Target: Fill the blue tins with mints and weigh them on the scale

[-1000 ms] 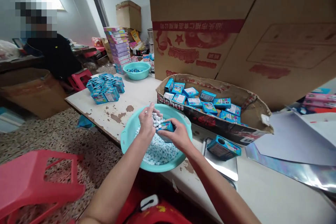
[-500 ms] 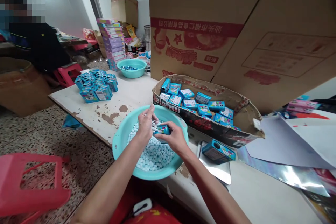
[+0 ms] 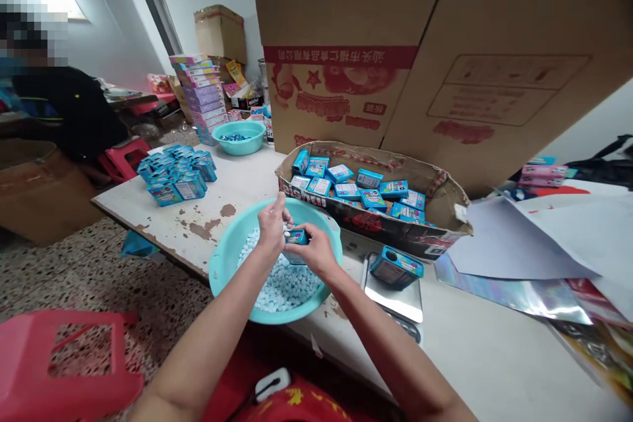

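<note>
My left hand (image 3: pixel 271 224) is cupped beside the top of a small blue box (image 3: pixel 297 237), with a few white candies (image 3: pixel 286 229) showing at its fingers. The box is in my right hand (image 3: pixel 317 250), thumb and fingers around its sides, tilted toward the left hand. Both hands are above a turquoise basin (image 3: pixel 222 257) that holds many pale, pellet-like candies (image 3: pixel 281 287). How many candies lie inside the left palm is hidden.
A torn carton (image 3: pixel 356 211) of blue boxes stands behind the basin. One more box (image 3: pixel 397 267) lies on a small scale (image 3: pixel 415 300) at right. Grouped blue boxes (image 3: pixel 178 175) and a second basin (image 3: pixel 240 138) are at left. A person (image 3: pixel 74 105) sits beyond.
My view has shifted slightly, so most things sit a little further left. Fewer candies show between my left hand and the box. Both hands keep nearly the same pose.
</note>
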The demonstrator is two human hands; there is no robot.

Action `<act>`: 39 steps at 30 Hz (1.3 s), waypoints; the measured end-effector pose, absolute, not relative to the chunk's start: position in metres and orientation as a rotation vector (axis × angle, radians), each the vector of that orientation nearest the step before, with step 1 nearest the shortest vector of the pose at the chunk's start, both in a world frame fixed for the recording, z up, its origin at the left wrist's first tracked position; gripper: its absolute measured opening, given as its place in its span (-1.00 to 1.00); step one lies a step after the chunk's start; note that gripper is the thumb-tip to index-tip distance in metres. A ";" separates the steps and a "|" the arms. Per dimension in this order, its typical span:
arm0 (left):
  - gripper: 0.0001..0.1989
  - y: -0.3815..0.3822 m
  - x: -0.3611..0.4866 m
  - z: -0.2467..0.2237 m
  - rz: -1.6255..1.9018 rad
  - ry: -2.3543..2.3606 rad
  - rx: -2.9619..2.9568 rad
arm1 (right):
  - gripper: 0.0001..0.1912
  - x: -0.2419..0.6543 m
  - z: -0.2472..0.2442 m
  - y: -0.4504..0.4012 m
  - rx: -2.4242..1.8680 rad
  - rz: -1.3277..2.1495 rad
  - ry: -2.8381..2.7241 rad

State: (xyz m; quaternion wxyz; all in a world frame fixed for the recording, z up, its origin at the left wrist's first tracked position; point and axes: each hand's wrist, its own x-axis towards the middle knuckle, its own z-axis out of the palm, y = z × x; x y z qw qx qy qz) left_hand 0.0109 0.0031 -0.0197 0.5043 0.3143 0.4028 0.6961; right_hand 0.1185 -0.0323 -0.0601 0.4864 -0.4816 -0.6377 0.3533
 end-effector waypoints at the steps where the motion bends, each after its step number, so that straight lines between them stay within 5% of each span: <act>1: -0.47 0.003 0.011 -0.021 1.678 0.983 0.736 | -0.63 0.118 -0.061 -0.031 -1.181 0.853 -1.556; 17: -0.60 0.003 -0.008 0.002 1.590 0.888 0.572 | -0.57 0.139 -0.063 -0.044 -1.186 0.976 -1.248; 26: -0.73 -0.010 -0.035 -0.040 1.213 1.039 0.254 | -0.66 0.139 -0.060 -0.039 -1.204 0.608 -1.750; 34: -0.73 -0.016 -0.040 -0.035 1.359 1.077 0.213 | -0.54 0.160 -0.051 -0.056 -1.020 1.168 -1.193; 39: -0.85 -0.016 -0.043 -0.044 1.046 1.197 0.237 | -0.56 0.242 -0.019 -0.113 -1.024 0.891 -1.027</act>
